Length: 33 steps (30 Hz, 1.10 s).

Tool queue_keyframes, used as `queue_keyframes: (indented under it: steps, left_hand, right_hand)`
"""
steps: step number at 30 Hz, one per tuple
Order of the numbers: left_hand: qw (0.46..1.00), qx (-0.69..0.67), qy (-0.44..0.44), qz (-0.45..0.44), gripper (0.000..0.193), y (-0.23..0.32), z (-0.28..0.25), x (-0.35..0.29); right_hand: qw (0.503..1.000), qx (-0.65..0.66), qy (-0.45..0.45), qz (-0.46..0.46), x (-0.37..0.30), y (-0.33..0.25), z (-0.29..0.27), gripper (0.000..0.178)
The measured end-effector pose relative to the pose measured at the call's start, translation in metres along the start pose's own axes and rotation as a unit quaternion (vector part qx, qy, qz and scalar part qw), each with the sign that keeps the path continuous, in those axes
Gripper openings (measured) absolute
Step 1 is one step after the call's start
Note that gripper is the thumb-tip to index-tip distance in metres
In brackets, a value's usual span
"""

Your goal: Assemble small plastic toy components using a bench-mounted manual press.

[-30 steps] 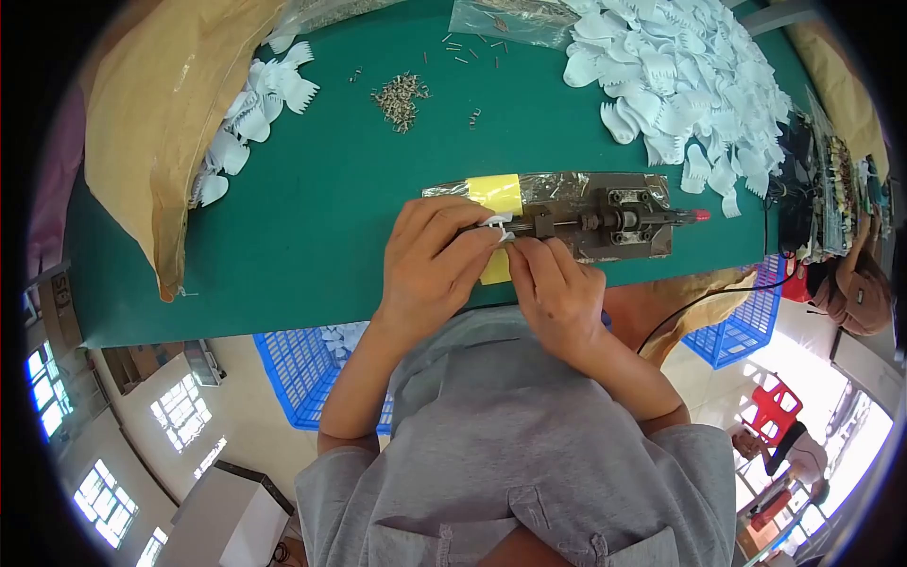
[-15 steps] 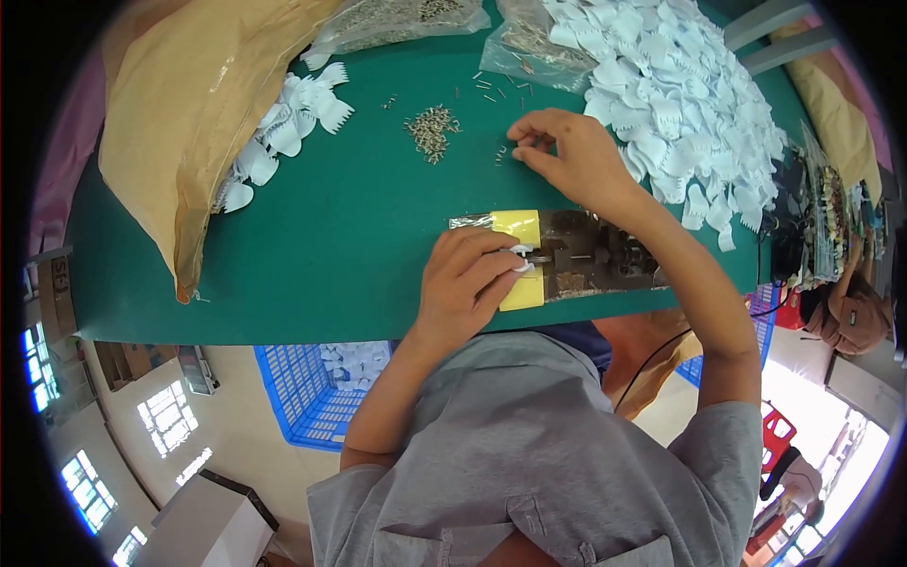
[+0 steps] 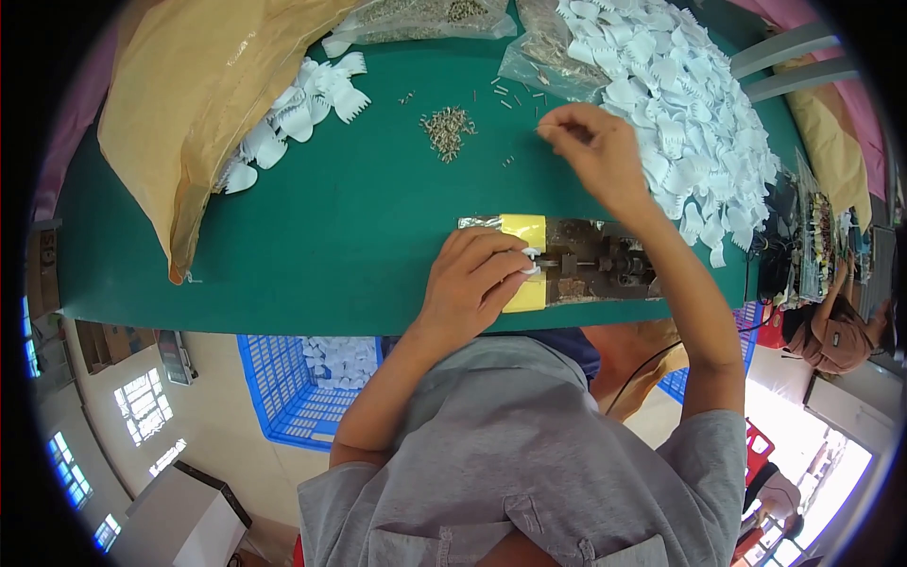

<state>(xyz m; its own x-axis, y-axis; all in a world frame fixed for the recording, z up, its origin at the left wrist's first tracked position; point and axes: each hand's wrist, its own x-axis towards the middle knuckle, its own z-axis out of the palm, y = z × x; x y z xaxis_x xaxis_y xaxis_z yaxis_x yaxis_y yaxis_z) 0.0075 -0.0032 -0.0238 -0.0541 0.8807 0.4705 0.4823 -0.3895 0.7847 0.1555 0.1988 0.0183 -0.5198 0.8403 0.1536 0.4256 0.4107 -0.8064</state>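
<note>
At far left, a brown sack [image 3: 189,113] lies on the green table [image 3: 331,227]. Loose white pieces [image 3: 295,118] with toothed ends sit at its right side. A blue basket [image 3: 263,397] containing more white pieces stands below the table edge. Further right is a small heap of metal parts [image 3: 447,132].

The left hand [image 3: 468,283] is closed, fingers curled and thumb drawn in, gripping a white piece [image 3: 531,268] at the left end of a dark metal fixture [image 3: 581,288]. The white piece lies over yellow tape [image 3: 523,229] wrapped on that fixture; contact with the fixture's tip cannot be confirmed.

The right hand [image 3: 602,156] is raised above the table beyond the fixture, fingers bent, thumb and index tips close together. Whether it pinches anything cannot be determined. Just right of it rises a large white pile [image 3: 694,132] of similar pieces.
</note>
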Motion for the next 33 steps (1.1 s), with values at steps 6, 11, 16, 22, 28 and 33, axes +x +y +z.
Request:
queue_keyframes:
  steps: [6,11,16,22,28,33]
  left_hand:
    - [0.989,-0.077,-0.002,-0.125,0.053,-0.006,0.004,-0.013]
    - [0.994,-0.043,-0.008,-0.104,0.055,-0.006,0.003,-0.013]
    - [0.992,-0.058,-0.005,-0.114,0.055,-0.005,0.005,-0.013]
    - [0.992,-0.059,-0.008,-0.114,0.055,-0.004,0.004,-0.012]
    - [0.99,-0.067,-0.005,-0.121,0.056,-0.002,0.002,-0.011]
    - [0.978,-0.142,0.022,-0.151,0.055,0.0,0.006,-0.011]
  right_hand:
    - [0.975,0.043,-0.216,0.021,-0.069,-0.06,-0.03,0.012]
    - [0.973,-0.033,-0.228,-0.034,-0.081,-0.062,-0.024,0.006]
    - [0.971,-0.065,-0.211,-0.091,-0.086,-0.061,-0.019,0.008]
    - [0.969,-0.083,-0.203,-0.11,-0.087,-0.059,-0.015,0.009]
    - [0.965,-0.142,-0.153,-0.159,-0.091,-0.066,-0.01,0.007]
    - [0.973,-0.148,-0.065,-0.167,-0.107,-0.064,0.001,0.012]
